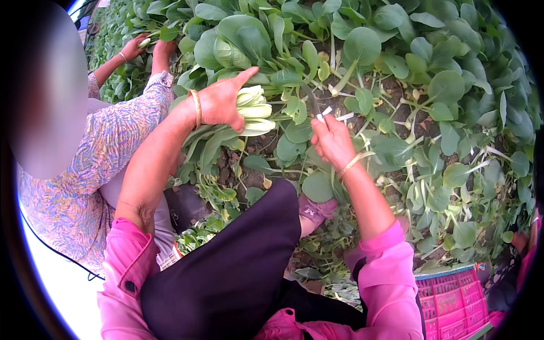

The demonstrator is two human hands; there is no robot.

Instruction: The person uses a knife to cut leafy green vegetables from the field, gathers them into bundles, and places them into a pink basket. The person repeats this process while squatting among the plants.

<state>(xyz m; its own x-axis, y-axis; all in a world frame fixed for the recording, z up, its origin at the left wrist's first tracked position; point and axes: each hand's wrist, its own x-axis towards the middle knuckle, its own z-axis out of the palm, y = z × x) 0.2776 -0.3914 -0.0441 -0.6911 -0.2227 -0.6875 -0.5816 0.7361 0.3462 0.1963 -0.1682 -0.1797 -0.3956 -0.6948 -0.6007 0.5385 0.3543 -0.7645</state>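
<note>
My left hand (223,102) grips a bunch of leafy greens (255,111) around its pale stems, with the cut ends facing right and leaves trailing to the lower left. A short way to the right, my right hand (333,140) is closed on a knife with a curved, dark blade (311,100); its handle is mostly hidden in the fist. Small white stem pieces (325,112) lie at the base of the blade. Growing broad-leaved greens (250,38) stand just above my left hand.
A co-worker in a patterned top (123,131) sits close on the left, hands in the greens. Loose leaves (440,195) litter the soil on the right. A pink plastic crate (452,301) stands at the lower right, with another person partly visible beyond it. My shoe (316,209) is below.
</note>
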